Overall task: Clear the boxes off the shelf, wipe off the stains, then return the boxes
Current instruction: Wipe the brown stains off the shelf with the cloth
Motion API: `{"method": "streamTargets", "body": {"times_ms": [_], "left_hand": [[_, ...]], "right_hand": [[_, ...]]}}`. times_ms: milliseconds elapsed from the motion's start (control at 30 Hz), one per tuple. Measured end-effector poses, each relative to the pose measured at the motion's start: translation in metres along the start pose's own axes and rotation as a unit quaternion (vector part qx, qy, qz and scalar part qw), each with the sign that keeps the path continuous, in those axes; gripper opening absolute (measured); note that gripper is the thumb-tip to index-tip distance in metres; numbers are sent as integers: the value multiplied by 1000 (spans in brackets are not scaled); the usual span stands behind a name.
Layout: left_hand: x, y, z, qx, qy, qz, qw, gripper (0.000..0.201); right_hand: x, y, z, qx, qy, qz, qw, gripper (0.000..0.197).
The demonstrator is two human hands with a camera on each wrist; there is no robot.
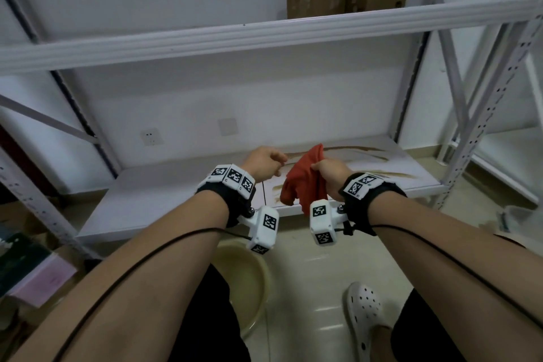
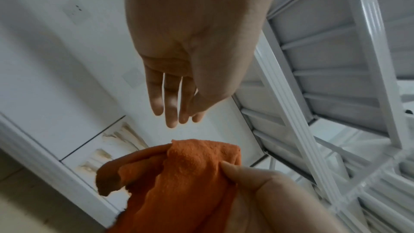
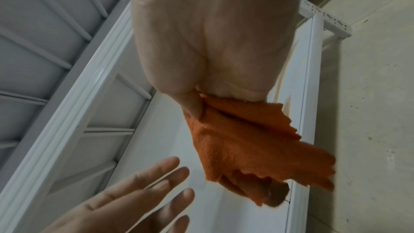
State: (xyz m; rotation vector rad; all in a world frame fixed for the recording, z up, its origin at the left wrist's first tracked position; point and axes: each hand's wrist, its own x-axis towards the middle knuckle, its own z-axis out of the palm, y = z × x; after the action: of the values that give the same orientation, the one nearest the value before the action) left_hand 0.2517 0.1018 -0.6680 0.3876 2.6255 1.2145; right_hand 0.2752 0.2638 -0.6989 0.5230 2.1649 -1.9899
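1. One orange cloth (image 1: pixel 302 182) hangs bunched from the right hand (image 1: pixel 330 178), above the front part of the lower shelf board (image 1: pixel 152 200). The thumb and curled fingers pinch its upper edge; the rest droops free.
2. The left hand (image 1: pixel 263 166) is just beside the cloth, apart from it. In the wrist views its fingers (image 2: pixel 171 105) are straight and slightly spread, holding nothing.
3. Brown stains (image 1: pixel 352 153) streak the right half of the lower shelf board in several long smears; more sit near its front edge, partly behind the cloth.
4. Two cardboard boxes (image 1: pixel 316 1) stand side by side on the upper shelf (image 1: pixel 205 38), at its right part, against the wall. Both are closed, so their contents cannot be told.
5. One pale round basin (image 1: pixel 249 273) sits on the floor under the arms; what it holds cannot be made out.
6. One white perforated clog (image 1: pixel 365 317) shows at the lower right.
7. Two wall plates are behind the shelf: a socket (image 1: pixel 151 137) and a blank cover (image 1: pixel 227 126).
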Motion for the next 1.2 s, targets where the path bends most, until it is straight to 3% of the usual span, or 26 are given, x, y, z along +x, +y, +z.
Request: {"method": "streamTargets", "body": {"times_ms": [167,367,600,733,833,1100,1200], "left_hand": [[-3,-30,-25,-69,6,-121,990,35],[12,-78,-54,-113,55,-196,973,35],[27,-127,-88,-229,88,-275,930,40],[24,-136,-97,-271,143,-263,915,27],[17,-140,-106,-311,200,-240,898,24],[-26,-131,-121,-421,247,-187,852,24],[-37,-125,-124,-411,255,-194,853,27]], "right_hand": [[12,-12,39,-1,-23,-14,1000,37],[57,-22,109,17,-66,14,998,34],[96,-22,174,26,-152,62,986,29],[95,-20,197,35,-192,61,979,34],[92,-17,207,18,-228,45,973,27],[61,-10,214,22,-314,53,948,34],[47,-10,205,27,-331,64,941,34]]}}
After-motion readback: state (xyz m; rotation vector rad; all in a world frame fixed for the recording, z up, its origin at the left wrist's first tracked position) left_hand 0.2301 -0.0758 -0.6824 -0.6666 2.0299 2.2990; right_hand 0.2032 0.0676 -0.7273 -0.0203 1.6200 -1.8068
